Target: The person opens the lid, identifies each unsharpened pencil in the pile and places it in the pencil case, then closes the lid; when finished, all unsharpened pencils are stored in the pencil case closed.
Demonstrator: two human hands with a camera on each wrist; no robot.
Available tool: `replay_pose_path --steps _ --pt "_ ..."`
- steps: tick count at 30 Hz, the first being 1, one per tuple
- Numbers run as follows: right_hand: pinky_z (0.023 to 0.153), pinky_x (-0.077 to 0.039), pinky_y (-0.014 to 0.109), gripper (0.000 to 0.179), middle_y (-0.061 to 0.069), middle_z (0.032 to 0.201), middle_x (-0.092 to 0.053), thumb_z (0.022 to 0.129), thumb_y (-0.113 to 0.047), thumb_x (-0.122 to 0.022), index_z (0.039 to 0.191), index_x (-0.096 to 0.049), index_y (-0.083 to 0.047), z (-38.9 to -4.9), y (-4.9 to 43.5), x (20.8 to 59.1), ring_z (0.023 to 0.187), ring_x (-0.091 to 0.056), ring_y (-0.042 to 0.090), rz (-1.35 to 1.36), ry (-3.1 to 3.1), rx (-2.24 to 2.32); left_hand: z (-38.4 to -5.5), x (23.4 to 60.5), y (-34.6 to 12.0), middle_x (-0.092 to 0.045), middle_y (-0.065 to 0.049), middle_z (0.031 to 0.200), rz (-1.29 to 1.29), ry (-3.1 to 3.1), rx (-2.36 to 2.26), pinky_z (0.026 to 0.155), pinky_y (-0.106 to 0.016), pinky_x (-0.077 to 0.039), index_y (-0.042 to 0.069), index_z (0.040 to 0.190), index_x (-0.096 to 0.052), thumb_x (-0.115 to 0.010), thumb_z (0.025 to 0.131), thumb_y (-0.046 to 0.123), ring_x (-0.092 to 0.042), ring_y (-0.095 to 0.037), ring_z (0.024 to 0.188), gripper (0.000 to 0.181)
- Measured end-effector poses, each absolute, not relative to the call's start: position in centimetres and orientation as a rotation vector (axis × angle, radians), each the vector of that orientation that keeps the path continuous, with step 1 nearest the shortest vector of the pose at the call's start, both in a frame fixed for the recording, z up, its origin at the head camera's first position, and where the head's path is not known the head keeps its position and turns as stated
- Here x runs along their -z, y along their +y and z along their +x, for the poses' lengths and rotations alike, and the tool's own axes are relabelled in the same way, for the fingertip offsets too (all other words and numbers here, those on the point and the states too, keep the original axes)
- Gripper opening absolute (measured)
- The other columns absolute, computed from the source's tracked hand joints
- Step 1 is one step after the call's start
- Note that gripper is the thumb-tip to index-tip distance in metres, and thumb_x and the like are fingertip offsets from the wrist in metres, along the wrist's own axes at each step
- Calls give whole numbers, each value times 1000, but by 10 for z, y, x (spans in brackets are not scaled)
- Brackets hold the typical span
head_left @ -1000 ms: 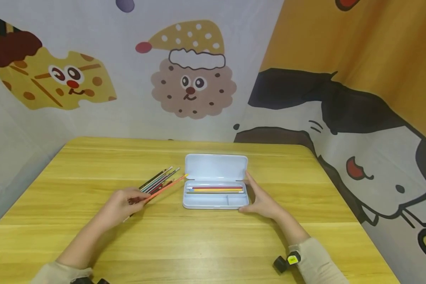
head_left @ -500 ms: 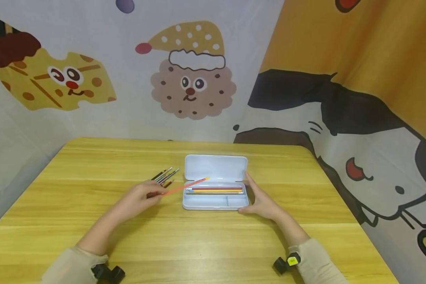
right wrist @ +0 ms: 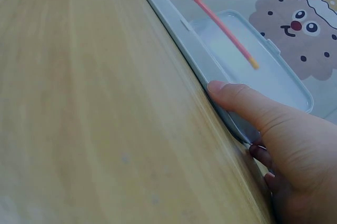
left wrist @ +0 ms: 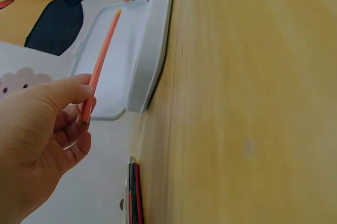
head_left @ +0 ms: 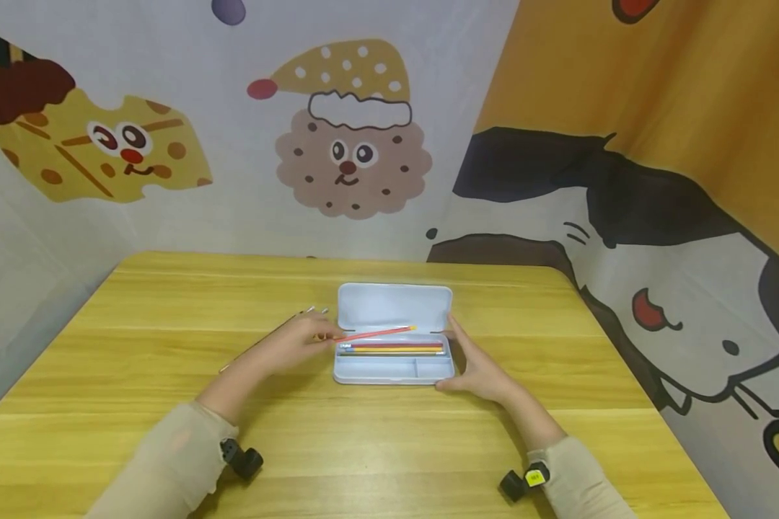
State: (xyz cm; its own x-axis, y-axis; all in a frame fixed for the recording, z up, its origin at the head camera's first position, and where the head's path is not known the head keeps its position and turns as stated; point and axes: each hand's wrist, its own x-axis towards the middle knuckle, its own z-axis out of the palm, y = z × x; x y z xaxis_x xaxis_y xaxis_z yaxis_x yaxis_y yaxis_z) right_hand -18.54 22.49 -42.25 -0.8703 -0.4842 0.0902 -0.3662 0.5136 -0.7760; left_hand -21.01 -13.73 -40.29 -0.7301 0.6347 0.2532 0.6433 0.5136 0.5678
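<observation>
In the head view, the left hand (head_left: 295, 342) pinches an orange pencil (head_left: 376, 334) over the back of an open pencil case (head_left: 376, 369); the right hand (head_left: 474, 366) grips the case's right end, thumb and forefinger spread wide. A yellow label (head_left: 535, 476) sits by the right cuff (head_left: 561, 459) (its print too small to read). Left wrist: thumb and fingertips press together near the pencil's plain end. Right wrist: the thumb touches the case's front wall, other fingers partly hidden.
</observation>
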Motion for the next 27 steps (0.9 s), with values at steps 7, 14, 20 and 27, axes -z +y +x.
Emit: replay_pose_path --steps 7,14,20,27 --pt "111 -9 53 121 22 141 -40 69 -10 -87 153 -1 -4 -186 226 424 136 -27 35 -742 2604 1296 -230 414 -117 -66 -3 94 -1321 -2622 905 71 -29 -48 4 103 -73 -65 90 3 -56 -13 83 15" --pt "111 -9 54 121 22 140 -40 68 -8 -87 153 -1 -4 -186 225 423 136 -27 37 -749 2602 1309 -238 421 -100 -65 -4 90 -1365 -2583 866 78 -32 -48 4 99 -74 -65 88 1 -57 -17 87 14" --pt "110 -9 58 121 24 140 -39 67 -5 -87 153 -1 -1 -186 225 424 136 -25 39 -750 2599 1310 -241 423 -90 -64 0 87 -1322 -2569 777 79 -33 -48 6 96 -75 -67 86 -1 -57 -18 86 14" --pt "111 -10 55 121 23 141 -39 68 -8 -87 153 -1 -5 -185 225 422 136 -26 37 -743 2603 1305 -240 428 -88 -64 0 89 -1247 -2600 703 80 -33 -48 9 96 -75 -68 85 0 -58 -18 88 15"
